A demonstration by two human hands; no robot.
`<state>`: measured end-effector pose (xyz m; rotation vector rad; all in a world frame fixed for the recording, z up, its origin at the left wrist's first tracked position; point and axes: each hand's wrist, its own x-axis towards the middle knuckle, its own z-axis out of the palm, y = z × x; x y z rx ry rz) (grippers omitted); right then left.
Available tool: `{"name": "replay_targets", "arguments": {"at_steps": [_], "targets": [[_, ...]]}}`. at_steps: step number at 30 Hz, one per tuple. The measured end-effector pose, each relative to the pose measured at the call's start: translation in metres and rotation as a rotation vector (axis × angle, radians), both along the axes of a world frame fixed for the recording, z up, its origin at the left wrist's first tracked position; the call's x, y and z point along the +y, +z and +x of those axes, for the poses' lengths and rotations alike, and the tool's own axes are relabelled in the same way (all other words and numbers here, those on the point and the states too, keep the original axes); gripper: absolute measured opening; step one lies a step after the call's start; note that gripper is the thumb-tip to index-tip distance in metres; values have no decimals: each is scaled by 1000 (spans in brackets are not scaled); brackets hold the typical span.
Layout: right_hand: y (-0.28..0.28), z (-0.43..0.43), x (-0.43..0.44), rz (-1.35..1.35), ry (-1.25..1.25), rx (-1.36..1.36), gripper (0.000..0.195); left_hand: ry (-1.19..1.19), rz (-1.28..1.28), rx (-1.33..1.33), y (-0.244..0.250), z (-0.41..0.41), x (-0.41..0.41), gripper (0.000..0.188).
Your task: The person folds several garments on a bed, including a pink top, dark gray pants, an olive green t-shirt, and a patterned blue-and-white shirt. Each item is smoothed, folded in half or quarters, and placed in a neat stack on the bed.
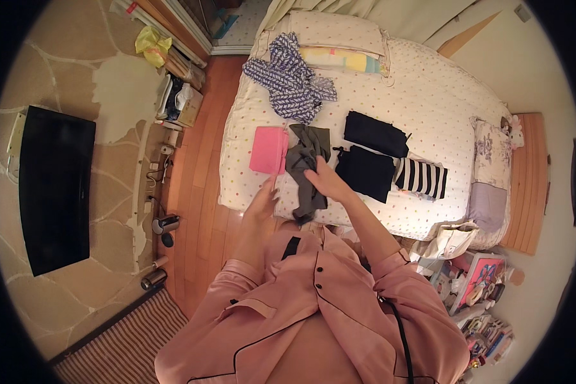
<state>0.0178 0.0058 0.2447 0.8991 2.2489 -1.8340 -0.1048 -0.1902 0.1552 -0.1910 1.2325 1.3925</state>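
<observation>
A crumpled dark grey garment (pixel 301 156) lies on the bed in front of me. My right hand (pixel 330 181) is over its right side, thumb and fingers apart against the cloth; whether they grip it is unclear. My left hand (pixel 263 199) is blurred near the lower edge of a folded pink cloth (pixel 268 150), left of the grey garment. How its fingers are set does not show clearly. Beyond them, a blue-and-white patterned garment (pixel 293 84) is spread out loosely. Two folded black garments (pixel 375 128) and a folded black-and-white striped garment (pixel 421 177) are to the right.
The bed (pixel 427 105) has a dotted cover, with a pillow (pixel 336 31) at the far side. A cloth bag (pixel 453 240) stands by its near right edge, above cluttered books and boxes (pixel 487 331). Wooden flooring (pixel 206 158) runs between the bed and the television (pixel 57 192).
</observation>
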Motion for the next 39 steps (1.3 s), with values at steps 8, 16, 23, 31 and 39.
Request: {"name": "replay_targets", "arguments": {"at_steps": [8, 16, 23, 31, 39], "targets": [[-62, -40, 1, -927, -417, 175, 45, 217, 433, -295, -6, -89, -35, 91], [-93, -57, 10, -952, -525, 224, 46, -81, 339, -184, -37, -137, -4, 72], [-207, -54, -20, -752, -565, 54, 50, -254, 113, -6, -104, -155, -12, 72], [-286, -105, -24, -688, -613, 186, 52, -290, 21, 299, -169, -213, 12, 67], [-330, -115, -23, -335, -492, 78, 79, -543, -287, 750, -225, -199, 18, 90]]}}
